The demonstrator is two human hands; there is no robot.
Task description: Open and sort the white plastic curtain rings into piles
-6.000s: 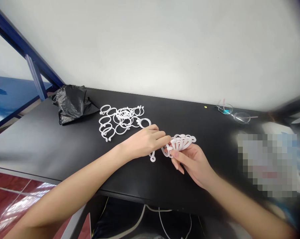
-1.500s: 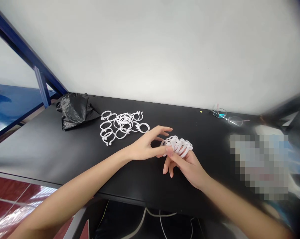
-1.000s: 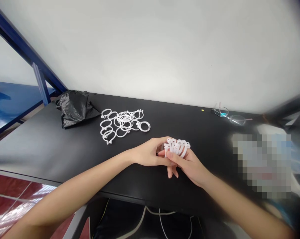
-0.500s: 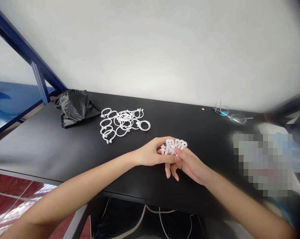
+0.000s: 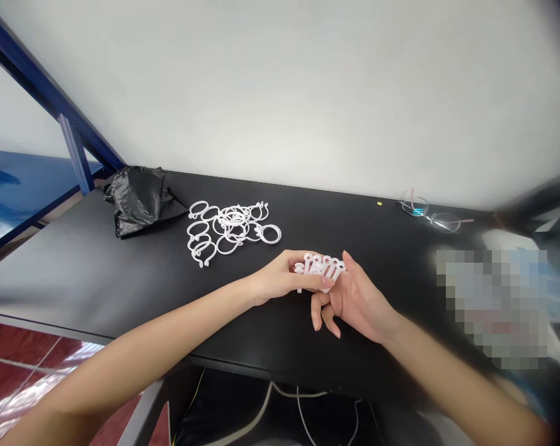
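My left hand (image 5: pixel 282 272) is closed around a bunch of small white plastic pieces with round eyelets (image 5: pixel 318 265), its thumb pressed along their front. The eyelets fan out along the top of the bunch, while the lower ends are partly hidden by the fingers. Close against the right side of the bunch is my right hand (image 5: pixel 361 296). Its thumb is raised away from the pieces and the lower fingers are loosely bent and apart; whether its index finger touches the bunch from behind is hidden. Beyond my left hand, a pile of white plastic rings (image 5: pixel 227 246) lies on the black table (image 5: pixel 159 282).
A crumpled black plastic bag (image 5: pixel 138 201) sits at the left rear. Near the wall lie eyeglasses (image 5: pixel 444 222) and a tiny yellow bit (image 5: pixel 379 204). A blurred-out item (image 5: pixel 494 310) occupies the right side. White cables (image 5: pixel 261 412) hang below the table's front edge.
My right thumb has lifted off the white pieces and my right hand has opened slightly. The bunch has tilted and shifted a little left in my left hand.
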